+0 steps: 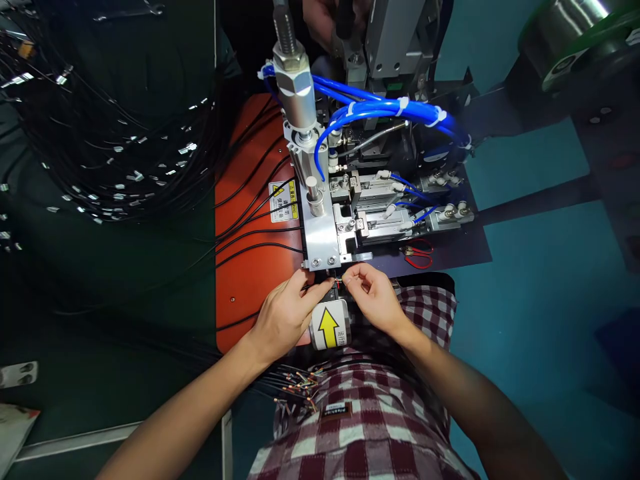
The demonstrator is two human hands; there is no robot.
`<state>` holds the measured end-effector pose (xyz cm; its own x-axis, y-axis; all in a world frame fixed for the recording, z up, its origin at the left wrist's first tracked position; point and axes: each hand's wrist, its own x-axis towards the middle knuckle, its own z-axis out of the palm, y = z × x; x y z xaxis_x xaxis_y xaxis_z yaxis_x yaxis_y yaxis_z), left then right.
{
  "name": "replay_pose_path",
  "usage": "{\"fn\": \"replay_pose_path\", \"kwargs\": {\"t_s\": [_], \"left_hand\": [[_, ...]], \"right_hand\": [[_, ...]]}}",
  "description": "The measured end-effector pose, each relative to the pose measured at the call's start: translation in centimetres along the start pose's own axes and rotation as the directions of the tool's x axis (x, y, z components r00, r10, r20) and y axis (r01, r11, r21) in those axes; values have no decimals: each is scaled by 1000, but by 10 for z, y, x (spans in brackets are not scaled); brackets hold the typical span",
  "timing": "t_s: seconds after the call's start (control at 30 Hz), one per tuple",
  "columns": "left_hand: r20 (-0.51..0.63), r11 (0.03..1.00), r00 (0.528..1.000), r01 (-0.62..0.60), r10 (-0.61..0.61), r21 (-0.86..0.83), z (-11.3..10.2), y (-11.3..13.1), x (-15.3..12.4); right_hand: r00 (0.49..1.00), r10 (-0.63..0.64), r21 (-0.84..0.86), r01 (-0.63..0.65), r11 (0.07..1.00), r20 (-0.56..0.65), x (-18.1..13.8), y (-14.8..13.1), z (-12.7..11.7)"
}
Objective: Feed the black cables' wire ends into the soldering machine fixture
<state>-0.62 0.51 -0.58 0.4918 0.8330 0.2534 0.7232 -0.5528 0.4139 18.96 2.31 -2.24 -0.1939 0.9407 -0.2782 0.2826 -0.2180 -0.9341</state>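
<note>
My left hand (285,313) and my right hand (373,297) meet just below the front of a small pneumatic machine (325,227). Both pinch the end of a thin black cable (336,284) with red at its tip, held close to the machine's opening. A grey cylinder with a yellow arrow label (329,325) sits right under my hands. Several more black cables (250,220) run from the left across the orange plate (245,280) toward the machine.
A big bundle of black cables with metal ends (110,153) lies on the dark surface at left. Blue air hoses (385,107) loop over the machine. Red-handled snips (419,255) lie to its right. Stripped cable ends (297,383) rest in my lap. Another person's hand (320,20) shows at the top.
</note>
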Motion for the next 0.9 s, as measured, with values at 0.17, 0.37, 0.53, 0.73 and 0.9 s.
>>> {"fn": "replay_pose_path", "kwargs": {"t_s": [0.17,0.37,0.53,0.73,0.9], "left_hand": [[8,1000,1000,0,-1,16,-1,0,0],[2,1000,1000,-2,2,7,-1,0,1],[10,999,1000,-19,18,46,-1,2,2],[27,988,999,-50,46,148,-2,3,1],[47,986,996,-81,75,143,-1,1,-1]], "right_hand": [[1000,2,4,-2,1000,2,0,-1,0],[1000,-19,-44,19,999,-5,-1,-1,0],[991,-123,-277,101,956,-61,-5,-9,1],[990,-103,-348,63,935,-96,-7,-14,5],[983,-130,-379,73,923,-127,-7,-13,7]]}}
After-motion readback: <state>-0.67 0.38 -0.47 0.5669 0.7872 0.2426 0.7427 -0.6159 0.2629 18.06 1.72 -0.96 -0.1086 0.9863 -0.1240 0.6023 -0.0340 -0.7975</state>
